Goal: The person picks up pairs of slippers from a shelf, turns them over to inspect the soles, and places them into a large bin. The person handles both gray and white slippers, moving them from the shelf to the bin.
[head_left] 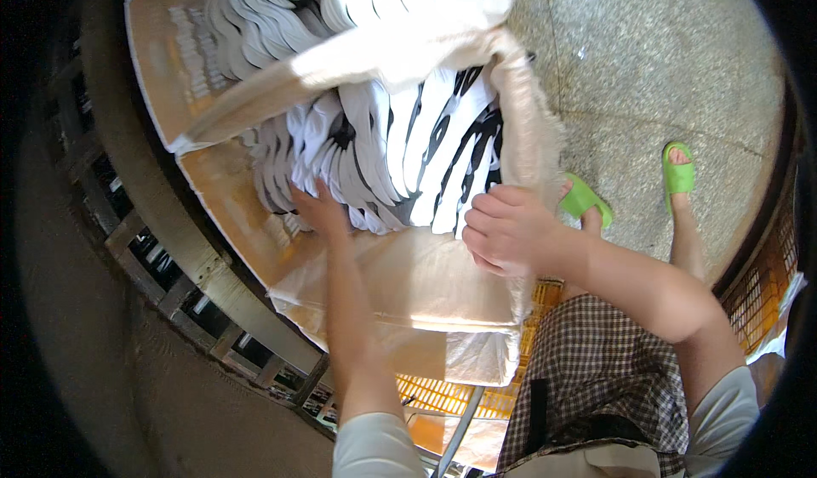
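Observation:
Rows of white and black shoe soles stand packed on edge in a crate lined with pale cloth. My left hand reaches in at the near left end of these soles, its fingers apart and touching them. The hand is slightly blurred. My right hand is closed at the near right corner, its fingers curled over the edge of the cloth liner. What lies inside that fist is hidden. A second group of soles fills the part beyond the cloth fold.
A slatted wooden structure runs along the left. Yellow plastic crates stand below the liner and at the far right. Speckled floor lies at the right, with my feet in green slides on it.

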